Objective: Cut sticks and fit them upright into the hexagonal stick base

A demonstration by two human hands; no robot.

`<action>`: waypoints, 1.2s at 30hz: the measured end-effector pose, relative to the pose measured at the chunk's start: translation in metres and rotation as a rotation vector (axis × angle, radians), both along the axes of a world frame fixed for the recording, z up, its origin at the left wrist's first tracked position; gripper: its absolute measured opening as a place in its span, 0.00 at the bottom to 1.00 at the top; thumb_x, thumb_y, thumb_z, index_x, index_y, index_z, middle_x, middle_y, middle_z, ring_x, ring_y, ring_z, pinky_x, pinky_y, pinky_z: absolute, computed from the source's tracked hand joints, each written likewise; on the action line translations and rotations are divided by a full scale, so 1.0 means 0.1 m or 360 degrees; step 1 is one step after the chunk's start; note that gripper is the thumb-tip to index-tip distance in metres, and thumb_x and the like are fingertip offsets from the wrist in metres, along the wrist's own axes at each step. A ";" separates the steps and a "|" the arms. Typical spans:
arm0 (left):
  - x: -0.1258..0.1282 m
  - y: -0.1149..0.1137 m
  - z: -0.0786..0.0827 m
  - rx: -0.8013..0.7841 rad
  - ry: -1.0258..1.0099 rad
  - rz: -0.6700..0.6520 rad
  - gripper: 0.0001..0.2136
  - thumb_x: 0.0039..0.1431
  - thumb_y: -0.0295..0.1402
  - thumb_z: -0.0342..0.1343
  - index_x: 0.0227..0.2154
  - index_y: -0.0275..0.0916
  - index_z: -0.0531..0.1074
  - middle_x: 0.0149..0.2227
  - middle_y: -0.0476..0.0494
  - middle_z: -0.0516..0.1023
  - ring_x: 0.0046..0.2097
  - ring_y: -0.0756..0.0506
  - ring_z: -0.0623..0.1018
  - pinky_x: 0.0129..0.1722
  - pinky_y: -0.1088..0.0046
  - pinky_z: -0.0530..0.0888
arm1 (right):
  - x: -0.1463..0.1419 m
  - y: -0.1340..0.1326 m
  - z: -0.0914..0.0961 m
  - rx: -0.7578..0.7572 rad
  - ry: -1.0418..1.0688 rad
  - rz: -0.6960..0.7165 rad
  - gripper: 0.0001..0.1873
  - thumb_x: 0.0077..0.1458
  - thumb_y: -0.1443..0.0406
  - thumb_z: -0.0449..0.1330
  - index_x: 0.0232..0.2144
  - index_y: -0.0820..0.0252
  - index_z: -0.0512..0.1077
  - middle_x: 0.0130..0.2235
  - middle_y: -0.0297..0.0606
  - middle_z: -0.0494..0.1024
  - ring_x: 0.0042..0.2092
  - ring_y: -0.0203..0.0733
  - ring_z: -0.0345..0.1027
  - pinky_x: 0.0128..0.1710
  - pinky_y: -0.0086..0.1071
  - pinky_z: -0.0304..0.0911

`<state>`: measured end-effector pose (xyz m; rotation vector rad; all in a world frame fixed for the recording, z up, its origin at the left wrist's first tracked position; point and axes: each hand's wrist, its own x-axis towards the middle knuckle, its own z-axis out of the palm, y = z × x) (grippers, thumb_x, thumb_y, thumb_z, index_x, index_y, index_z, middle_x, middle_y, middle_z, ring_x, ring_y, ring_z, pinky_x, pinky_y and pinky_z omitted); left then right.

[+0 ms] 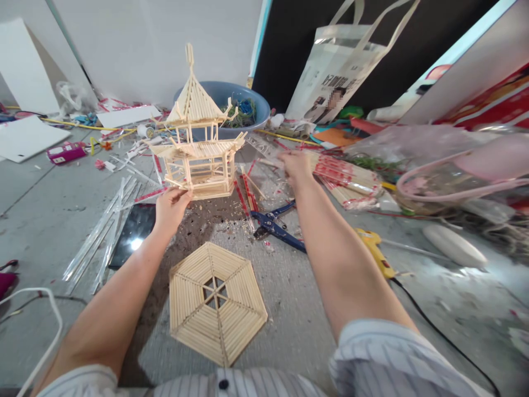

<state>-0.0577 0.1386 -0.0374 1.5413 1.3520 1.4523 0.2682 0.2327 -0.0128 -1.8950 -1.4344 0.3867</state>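
Note:
My left hand (pixel 172 208) is closed on the lower left edge of a pagoda model (pixel 200 149) built of thin wooden sticks. The model has two roof tiers and a pointed top; whether its base is resting on the floor I cannot tell. Farther right, my right hand (pixel 296 165) reaches out with curled fingers beside red-and-clear packets of sticks (pixel 345 173); what is in its fingers I cannot make out. Closer to me lies a flat hexagonal stick panel (pixel 239 292) with a small hole in the middle. Blue pliers (pixel 275 226) lie below my right hand.
A blue basin (pixel 260 105) stands behind the model, a white bag (pixel 330 71) to its right. A phone (pixel 138 229) and clear plastic strips (pixel 97 234) lie left. A yellow glue gun (pixel 375 251) with a black cord sits beside my right forearm. Scraps litter the floor.

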 end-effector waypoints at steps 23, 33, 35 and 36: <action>0.21 -0.17 0.19 -0.0419 -0.0668 -0.0204 0.08 0.53 0.36 0.56 0.25 0.37 0.72 0.27 0.45 0.75 0.27 0.52 0.74 0.29 0.74 0.75 | -0.47 -1.33 0.91 0.1215 0.1114 0.0502 0.17 0.25 0.55 0.74 0.18 0.55 0.74 0.17 0.30 0.69 0.16 0.30 0.56 0.12 0.29 0.47; 0.24 -0.23 0.11 -0.0081 -0.0131 -0.0340 0.12 0.53 0.41 0.58 0.21 0.38 0.74 0.34 0.44 0.73 0.36 0.50 0.74 0.38 0.70 0.75 | -0.82 -1.33 0.72 0.0922 0.1048 0.0692 0.10 0.39 0.62 0.70 0.25 0.57 0.74 0.19 0.25 0.71 0.14 0.27 0.59 0.11 0.24 0.55; 0.24 -0.23 0.08 -0.0018 -0.0023 -0.0377 0.11 0.52 0.42 0.59 0.26 0.39 0.77 0.37 0.43 0.74 0.38 0.49 0.74 0.40 0.69 0.74 | -0.85 -1.28 0.69 0.0958 0.1068 0.0657 0.09 0.41 0.61 0.69 0.25 0.56 0.73 0.19 0.25 0.71 0.15 0.26 0.59 0.11 0.23 0.56; 0.24 -0.24 0.06 -0.0009 -0.0015 -0.0391 0.11 0.52 0.42 0.59 0.29 0.40 0.78 0.38 0.42 0.74 0.39 0.48 0.75 0.40 0.69 0.74 | -0.85 -1.25 0.68 0.0991 0.1089 0.0633 0.10 0.41 0.60 0.69 0.25 0.56 0.73 0.20 0.25 0.71 0.15 0.26 0.59 0.11 0.23 0.57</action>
